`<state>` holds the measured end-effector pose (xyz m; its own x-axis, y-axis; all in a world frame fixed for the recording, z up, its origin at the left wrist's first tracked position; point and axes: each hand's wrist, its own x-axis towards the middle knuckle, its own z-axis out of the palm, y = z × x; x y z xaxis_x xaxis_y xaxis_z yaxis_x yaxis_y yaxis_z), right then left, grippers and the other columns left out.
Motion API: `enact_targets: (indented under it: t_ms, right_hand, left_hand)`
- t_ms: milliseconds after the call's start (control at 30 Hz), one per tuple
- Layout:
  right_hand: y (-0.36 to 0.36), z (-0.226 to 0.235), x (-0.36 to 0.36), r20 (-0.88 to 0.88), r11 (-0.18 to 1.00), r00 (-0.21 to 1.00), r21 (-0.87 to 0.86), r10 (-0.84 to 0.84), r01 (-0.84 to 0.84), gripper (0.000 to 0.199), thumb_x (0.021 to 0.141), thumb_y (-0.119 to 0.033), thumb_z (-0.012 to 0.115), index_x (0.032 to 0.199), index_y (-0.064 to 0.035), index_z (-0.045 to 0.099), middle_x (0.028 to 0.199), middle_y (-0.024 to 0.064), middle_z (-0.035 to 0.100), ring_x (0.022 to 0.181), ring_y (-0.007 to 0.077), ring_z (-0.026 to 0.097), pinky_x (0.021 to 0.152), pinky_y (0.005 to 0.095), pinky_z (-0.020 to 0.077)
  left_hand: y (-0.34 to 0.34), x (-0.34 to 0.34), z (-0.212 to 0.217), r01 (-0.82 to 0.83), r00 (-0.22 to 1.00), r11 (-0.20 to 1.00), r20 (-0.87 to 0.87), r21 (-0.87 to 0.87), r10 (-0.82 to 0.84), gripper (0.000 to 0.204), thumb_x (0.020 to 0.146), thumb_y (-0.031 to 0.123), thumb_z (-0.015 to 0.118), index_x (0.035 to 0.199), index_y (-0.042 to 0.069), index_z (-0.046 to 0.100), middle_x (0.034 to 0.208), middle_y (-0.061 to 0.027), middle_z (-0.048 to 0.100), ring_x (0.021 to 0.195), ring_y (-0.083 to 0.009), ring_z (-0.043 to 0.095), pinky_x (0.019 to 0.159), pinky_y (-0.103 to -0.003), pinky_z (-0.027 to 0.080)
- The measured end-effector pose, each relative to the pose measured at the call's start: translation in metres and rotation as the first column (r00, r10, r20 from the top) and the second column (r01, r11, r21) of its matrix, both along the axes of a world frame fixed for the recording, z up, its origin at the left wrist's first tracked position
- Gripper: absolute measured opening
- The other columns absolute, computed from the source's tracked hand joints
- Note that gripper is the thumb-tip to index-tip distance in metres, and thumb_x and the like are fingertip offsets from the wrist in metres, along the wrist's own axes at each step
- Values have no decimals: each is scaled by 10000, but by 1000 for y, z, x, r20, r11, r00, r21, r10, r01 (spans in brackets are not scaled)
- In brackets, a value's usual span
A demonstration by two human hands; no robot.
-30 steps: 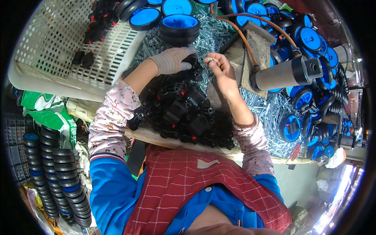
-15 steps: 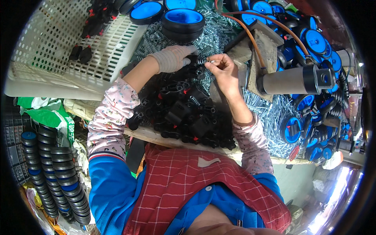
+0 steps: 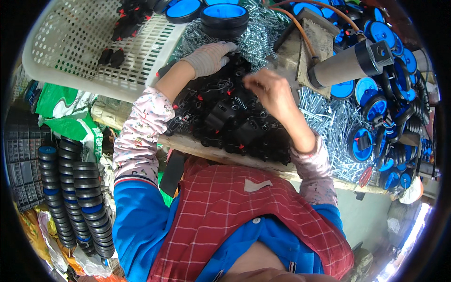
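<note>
Two hands — gloved left hand (image 3: 209, 57), bare right hand (image 3: 268, 91) — over black parts (image 3: 235, 124)

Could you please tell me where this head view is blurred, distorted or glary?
Head view: the bare right hand is motion-blurred over the black plastic parts; the gloved left hand is sharp; fisheye bends the white basket rim; glare washes out the lower right corner.
</note>
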<state>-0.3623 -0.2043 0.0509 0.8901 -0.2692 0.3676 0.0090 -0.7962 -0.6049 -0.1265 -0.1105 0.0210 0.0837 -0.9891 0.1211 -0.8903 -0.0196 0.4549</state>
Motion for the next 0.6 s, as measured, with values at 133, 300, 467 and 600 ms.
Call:
enact_targets:
  t_ms: [133,300,467,600]
  right_hand:
    - [21,-3,-9,-334,956,942,-268,23,-118,285,886,-208,680,1164,-147,670,835,110,686,779,325,673,651,437,521]
    - [28,-16,-1,-280,932,959,-335,39,-136,163,872,-144,661,1018,-109,598,823,97,621,764,311,660,635,427,521]
    - [30,4,-8,-225,977,962,-109,153,-181,170,845,-99,693,955,-81,565,808,110,596,769,336,639,630,418,505]
    - [26,21,-20,-70,990,995,133,65,-55,213,783,-29,749,926,-58,594,846,128,628,763,352,632,639,397,502]
  left_hand:
    - [4,-5,14,-45,999,999,25,28,45,338,957,187,556,1278,85,559,1257,-168,603,1154,-376,570,999,-443,458]
    - [14,13,30,-226,972,944,-118,-242,203,202,937,173,599,1105,72,651,1009,-155,693,951,-360,653,851,-415,514]
    - [12,111,22,-747,649,504,-311,-434,694,226,886,205,599,1075,85,632,1063,-229,653,997,-403,633,891,-438,501]
    - [17,207,9,-992,73,59,-126,-115,989,512,835,313,688,1275,136,494,1303,-248,522,1150,-400,595,960,-451,510]
